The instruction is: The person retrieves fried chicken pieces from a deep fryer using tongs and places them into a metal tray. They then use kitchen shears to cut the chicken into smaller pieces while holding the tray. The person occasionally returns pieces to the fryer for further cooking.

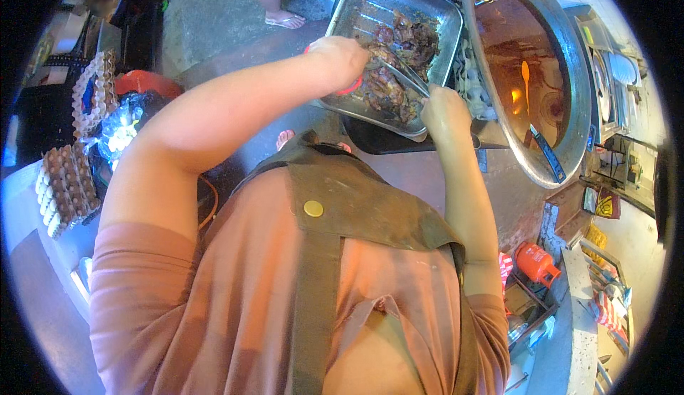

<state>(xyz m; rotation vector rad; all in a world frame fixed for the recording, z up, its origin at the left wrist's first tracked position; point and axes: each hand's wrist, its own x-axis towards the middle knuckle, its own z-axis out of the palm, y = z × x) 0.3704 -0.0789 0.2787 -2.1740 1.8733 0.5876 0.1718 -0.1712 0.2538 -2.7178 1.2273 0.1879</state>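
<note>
In the head view, a rectangular metal tray (448,21) holds dark cooked meat (414,37), with browned pieces nearest my hands. My left hand (339,64) is over the tray's near left side, closed around red-handled scissors (351,86); their blades are hard to separate from the other metal there. At the tray's near right corner, my right hand (448,112) grips metal tongs (409,77), whose arms reach left onto the meat. The tray rests above a dark pan-like surface (374,137).
A wide metal pot (526,168) of brown liquid stands close on the right, a blue-and-black-handled utensil (548,154) across its rim. Egg trays (67,186) are at left. A person's foot in a flip-flop (285,19) is beyond. A red gas cylinder (537,263) lies lower right.
</note>
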